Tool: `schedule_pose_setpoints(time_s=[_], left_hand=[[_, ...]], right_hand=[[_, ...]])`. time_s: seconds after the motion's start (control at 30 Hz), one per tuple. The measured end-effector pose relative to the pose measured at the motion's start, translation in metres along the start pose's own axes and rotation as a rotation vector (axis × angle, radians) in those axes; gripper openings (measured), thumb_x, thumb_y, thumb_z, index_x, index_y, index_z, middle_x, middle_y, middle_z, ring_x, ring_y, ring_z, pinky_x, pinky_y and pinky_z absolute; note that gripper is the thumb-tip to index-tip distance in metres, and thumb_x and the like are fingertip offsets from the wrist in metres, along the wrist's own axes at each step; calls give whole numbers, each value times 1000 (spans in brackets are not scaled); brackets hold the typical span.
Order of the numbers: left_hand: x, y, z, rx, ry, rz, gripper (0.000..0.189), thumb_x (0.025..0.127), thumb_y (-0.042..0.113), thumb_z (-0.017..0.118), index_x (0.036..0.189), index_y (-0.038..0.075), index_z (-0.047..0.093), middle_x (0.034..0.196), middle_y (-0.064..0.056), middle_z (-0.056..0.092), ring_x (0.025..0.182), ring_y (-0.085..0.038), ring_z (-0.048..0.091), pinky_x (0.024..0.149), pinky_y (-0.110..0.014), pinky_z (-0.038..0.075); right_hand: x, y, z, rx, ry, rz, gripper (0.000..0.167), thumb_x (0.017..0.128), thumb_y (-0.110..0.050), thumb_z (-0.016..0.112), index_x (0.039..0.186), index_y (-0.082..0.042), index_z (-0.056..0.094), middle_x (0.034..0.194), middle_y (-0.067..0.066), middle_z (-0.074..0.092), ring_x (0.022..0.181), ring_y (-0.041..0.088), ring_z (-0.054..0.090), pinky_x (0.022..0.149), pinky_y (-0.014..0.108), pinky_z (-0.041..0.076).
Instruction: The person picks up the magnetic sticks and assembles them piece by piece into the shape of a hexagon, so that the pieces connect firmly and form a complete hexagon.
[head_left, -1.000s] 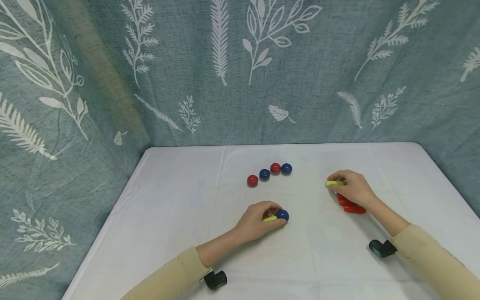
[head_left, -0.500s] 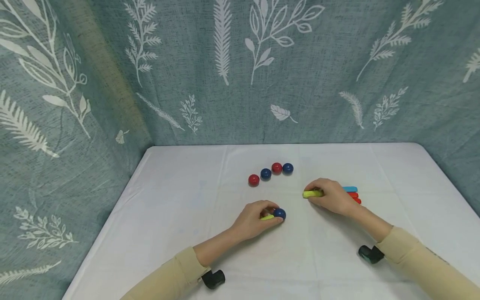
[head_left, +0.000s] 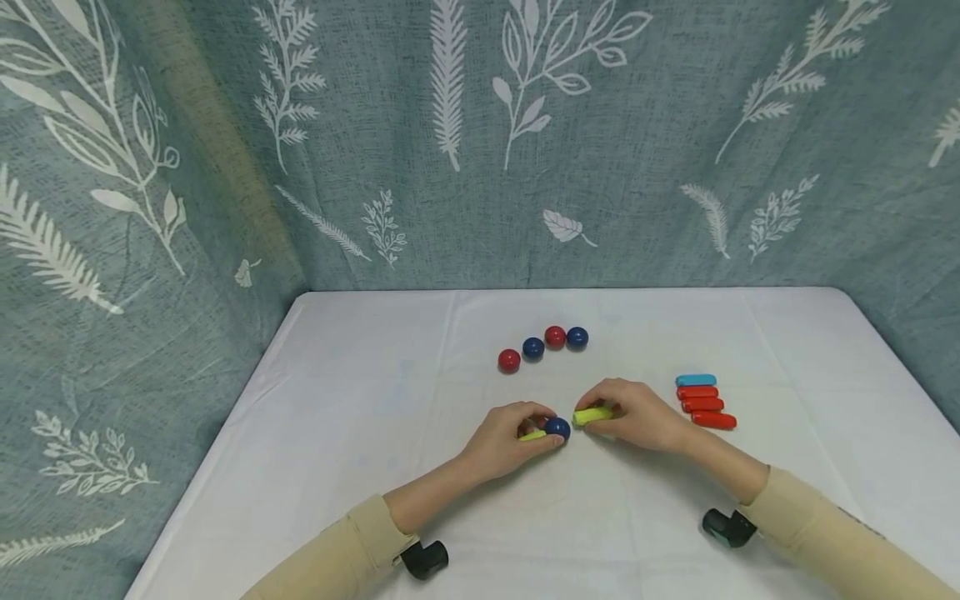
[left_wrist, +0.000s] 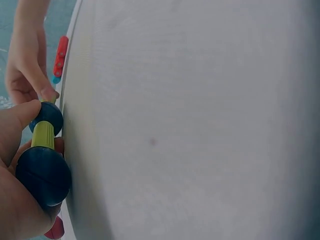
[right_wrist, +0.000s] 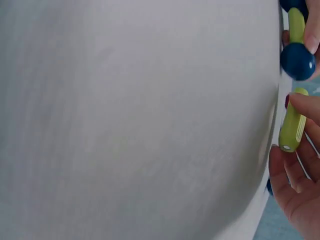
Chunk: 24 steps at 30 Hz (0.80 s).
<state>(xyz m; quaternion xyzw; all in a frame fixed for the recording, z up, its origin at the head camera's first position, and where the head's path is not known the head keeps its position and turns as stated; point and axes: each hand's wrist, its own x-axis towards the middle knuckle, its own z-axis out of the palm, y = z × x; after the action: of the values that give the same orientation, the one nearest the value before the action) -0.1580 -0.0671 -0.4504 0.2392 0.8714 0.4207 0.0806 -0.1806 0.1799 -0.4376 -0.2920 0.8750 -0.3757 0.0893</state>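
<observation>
My left hand (head_left: 504,442) grips a yellow-green rod (left_wrist: 43,135) that has a dark blue ball at each end. One is the near ball (left_wrist: 44,175) in the left wrist view; the other, a blue ball (head_left: 557,428), faces my right hand. Between thumb and fingers, my right hand (head_left: 641,417) pinches a second yellow-green rod (head_left: 592,416). Its left end points at that blue ball, with a small gap visible in the head view. A pale spot shows on the near end of this rod (right_wrist: 292,125) in the right wrist view.
Behind the hands lie a red ball (head_left: 509,361), a blue ball (head_left: 533,348), another red ball (head_left: 555,337) and another blue ball (head_left: 577,337). To the right, a blue rod (head_left: 696,380) lies behind several red rods (head_left: 702,405) on the white tablecloth (head_left: 360,400).
My right hand has carried the yellow-green rod left and nearer, from beside the red rods to close by the left hand's blue ball. The blue and red rods are uncovered. The left hand barely moved.
</observation>
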Motion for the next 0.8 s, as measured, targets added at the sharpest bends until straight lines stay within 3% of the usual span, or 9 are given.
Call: schedule_pose_setpoints(time_s=[0.47, 0.8], left_hand=[[-1, 1, 0, 23, 5, 1, 32, 88, 29, 74, 115, 12, 69, 93, 5, 67, 76, -7, 53, 68, -20, 45], [5, 15, -1, 218, 64, 65, 36, 86, 35, 75, 113, 12, 70, 102, 1, 68, 87, -10, 58, 75, -22, 49]], right_hand=[[-1, -4, 7, 22, -28, -42, 23, 87, -13, 74, 109, -14, 69, 103, -6, 67, 92, 11, 58, 82, 28, 52], [0, -5, 9, 38, -17, -77, 22, 86, -13, 75, 107, -12, 69, 101, -5, 67, 92, 10, 60, 83, 30, 53]])
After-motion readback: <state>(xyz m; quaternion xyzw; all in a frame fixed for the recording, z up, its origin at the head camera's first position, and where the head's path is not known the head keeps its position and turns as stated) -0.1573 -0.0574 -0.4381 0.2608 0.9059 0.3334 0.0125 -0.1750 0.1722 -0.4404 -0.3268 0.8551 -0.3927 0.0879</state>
